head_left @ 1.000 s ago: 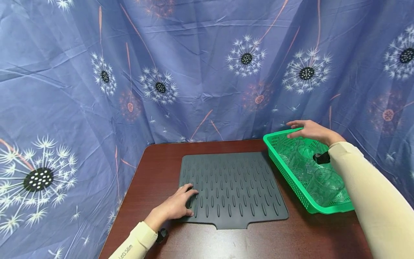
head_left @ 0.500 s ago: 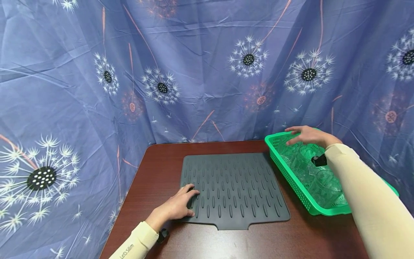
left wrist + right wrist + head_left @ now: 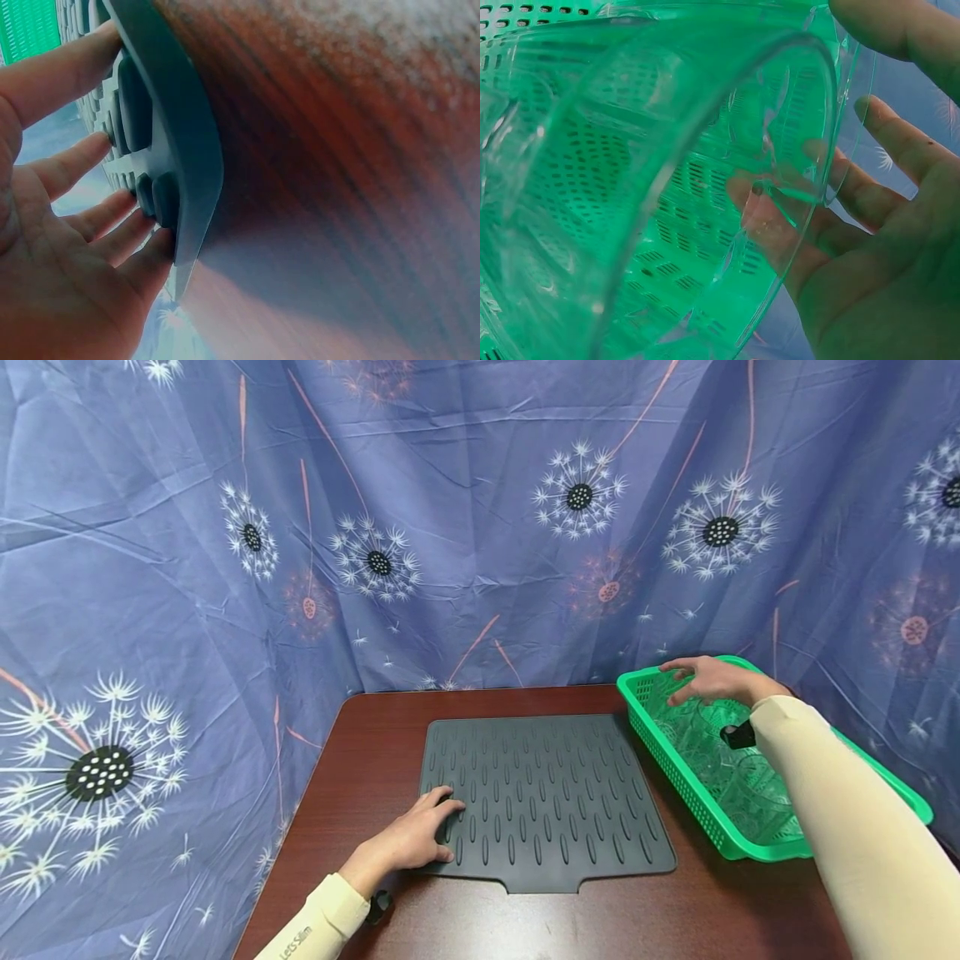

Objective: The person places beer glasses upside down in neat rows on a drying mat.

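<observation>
One table point(image 3: 360, 760), one mat point(image 3: 547, 802) and one basket point(image 3: 678, 785) show; the clear glasses point(image 3: 738, 777) in the basket overlap too much to count. The left hand point(image 3: 408, 842) lies flat, fingers straight, on the mat's near-left corner. The right hand point(image 3: 712, 681) hovers spread wide over the basket's far end, holding nothing, with a glass point(image 3: 705, 172) right against its palm side. The glass looks slippery: a loose or off-centre grasp could let it drop and knock its neighbours. The basket might also shift.
</observation>
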Tool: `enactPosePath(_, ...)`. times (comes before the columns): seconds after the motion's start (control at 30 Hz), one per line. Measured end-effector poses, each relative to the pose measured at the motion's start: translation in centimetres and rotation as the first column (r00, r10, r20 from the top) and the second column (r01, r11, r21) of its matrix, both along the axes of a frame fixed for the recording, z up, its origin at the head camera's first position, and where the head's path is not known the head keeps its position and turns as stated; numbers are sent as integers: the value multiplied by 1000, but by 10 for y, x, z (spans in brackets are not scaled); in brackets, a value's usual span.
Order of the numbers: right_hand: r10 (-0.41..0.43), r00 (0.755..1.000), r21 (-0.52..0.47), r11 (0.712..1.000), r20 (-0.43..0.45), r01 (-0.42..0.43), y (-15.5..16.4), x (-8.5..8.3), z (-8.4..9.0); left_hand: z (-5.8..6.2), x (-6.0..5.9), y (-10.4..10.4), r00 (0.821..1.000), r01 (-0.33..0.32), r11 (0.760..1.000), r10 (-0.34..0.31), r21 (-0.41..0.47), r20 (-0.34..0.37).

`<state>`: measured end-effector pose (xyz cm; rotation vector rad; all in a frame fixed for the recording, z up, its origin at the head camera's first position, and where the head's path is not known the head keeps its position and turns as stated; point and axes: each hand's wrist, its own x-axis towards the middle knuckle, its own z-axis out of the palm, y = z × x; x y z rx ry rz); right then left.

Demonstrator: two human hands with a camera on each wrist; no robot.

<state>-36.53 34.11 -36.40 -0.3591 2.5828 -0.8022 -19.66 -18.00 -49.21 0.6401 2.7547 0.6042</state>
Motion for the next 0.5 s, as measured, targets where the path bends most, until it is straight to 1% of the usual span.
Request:
enactPosePath(0.17, 2, 1000, 13, 1000, -29, -2, 2, 0, -3, 0, 0, 1, 1000, -2, 1000, 3, -5, 17)
enactPosePath(0.33, -7, 998, 12, 1000, -66, 8, 5, -1, -4, 0, 0, 1, 1000, -4, 1000, 4, -13, 18)
enactPosePath(0.5, -12, 994, 4, 1000, -111, 13, 5, -2, 1, 0, -1, 1, 1000, -6, 1000, 7, -14, 14)
